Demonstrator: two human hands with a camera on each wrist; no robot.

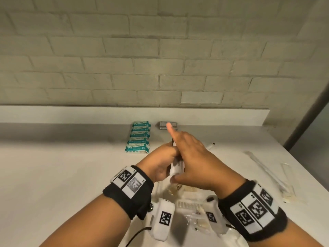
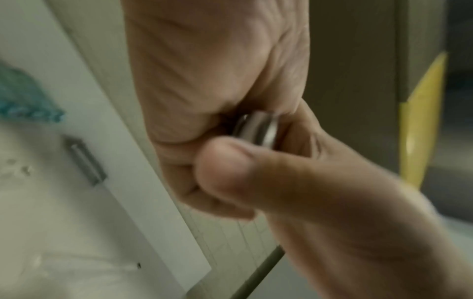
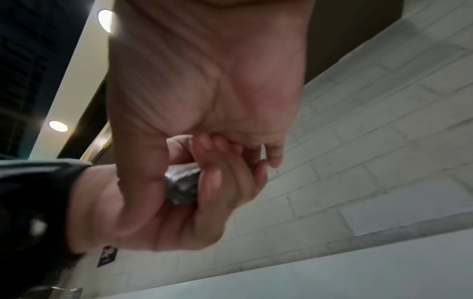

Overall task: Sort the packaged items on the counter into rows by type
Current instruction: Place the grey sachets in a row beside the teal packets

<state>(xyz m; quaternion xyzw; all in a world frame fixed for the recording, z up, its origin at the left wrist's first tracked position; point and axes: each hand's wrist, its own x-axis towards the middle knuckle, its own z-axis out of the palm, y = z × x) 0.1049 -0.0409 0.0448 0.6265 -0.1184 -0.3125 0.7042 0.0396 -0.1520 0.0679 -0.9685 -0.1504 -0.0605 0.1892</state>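
Hands' fingers (image 1: 170,148) grip silver packet (image 3: 183,188) above white counter (image 1: 62,175), brick wall (image 1: 124,59) behind.

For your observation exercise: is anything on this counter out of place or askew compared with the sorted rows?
Yes. The teal packets form a tidy row, but the long clear-wrapped items at the right lie scattered at angles, and a loose pile of clear packets sits unsorted below the hands.

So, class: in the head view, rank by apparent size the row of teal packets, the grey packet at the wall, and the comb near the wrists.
1. Teal packets, clearly largest.
2 and 3. Comb and grey packet look alike; the comb lies nearer the camera and is partly hidden, so unranked.
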